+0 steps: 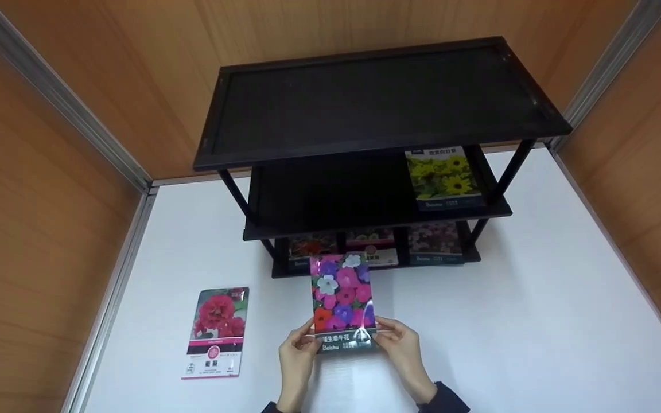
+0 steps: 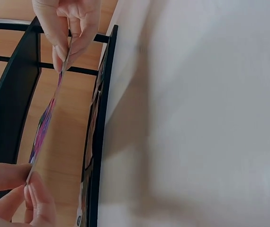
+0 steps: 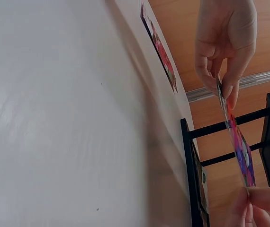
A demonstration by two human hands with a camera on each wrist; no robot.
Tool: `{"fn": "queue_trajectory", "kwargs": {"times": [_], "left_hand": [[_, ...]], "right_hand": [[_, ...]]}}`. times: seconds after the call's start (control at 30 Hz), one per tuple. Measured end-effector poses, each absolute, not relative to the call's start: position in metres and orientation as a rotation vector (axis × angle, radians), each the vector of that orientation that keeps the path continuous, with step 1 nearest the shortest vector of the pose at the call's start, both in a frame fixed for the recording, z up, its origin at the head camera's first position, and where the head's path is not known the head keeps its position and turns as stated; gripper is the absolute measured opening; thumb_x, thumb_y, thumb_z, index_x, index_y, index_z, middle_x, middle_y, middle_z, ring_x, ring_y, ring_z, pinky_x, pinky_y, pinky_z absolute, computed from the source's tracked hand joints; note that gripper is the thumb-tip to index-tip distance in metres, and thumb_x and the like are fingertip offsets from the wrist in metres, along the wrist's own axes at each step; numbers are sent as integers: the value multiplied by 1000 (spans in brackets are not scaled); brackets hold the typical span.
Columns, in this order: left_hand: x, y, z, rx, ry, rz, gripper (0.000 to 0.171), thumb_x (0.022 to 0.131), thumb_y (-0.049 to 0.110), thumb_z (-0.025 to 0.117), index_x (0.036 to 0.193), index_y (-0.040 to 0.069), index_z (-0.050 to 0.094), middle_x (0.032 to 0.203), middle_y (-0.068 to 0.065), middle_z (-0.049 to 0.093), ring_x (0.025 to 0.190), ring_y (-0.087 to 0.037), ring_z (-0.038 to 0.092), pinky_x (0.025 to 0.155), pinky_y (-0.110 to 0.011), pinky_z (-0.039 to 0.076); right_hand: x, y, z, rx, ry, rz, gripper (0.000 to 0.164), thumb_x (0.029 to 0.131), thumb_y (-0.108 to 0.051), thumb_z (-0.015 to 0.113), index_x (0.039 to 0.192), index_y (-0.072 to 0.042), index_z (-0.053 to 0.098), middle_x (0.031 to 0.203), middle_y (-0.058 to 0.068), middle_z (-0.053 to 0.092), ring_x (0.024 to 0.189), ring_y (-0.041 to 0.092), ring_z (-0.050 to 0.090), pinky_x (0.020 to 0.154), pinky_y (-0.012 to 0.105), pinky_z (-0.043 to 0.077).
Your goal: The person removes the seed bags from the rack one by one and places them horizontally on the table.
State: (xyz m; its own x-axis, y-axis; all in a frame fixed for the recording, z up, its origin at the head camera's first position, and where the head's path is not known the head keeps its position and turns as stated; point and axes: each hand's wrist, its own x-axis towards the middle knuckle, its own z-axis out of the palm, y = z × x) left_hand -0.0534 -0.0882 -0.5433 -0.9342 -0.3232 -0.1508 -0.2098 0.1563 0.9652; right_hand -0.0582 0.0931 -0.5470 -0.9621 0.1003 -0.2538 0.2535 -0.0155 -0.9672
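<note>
A seed packet with pink, purple, white and red flowers is held up in front of the black shelf, its picture side showing in the head view. My left hand pinches its lower left edge between thumb and fingers. At the lower right edge my right hand pinches it the same way. Seen nearly edge-on in the left wrist view, the packet stretches between both hands above the table. The right wrist view likewise shows the packet thin and slightly bowed.
The black three-level shelf stands at the back. A yellow-flower packet lies on its middle level, right side. Three packets, including a dark-pink one, lie on the bottom level. On the white table, a red-flower packet lies at left.
</note>
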Motion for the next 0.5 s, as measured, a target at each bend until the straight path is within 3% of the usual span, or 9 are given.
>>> {"fn": "queue_trajectory", "kwargs": {"times": [0.5], "left_hand": [[-55,-104,-549,581,-2381,-1838,40,69,-12,61,108,-8,58,87,-13,59,71,-17,55,57,-19,46]], "right_hand": [[-62,80,-557,336,2082,-2125,35,73,6,60,107,15,54,93,15,60,77,14,60,64,20,48]]}}
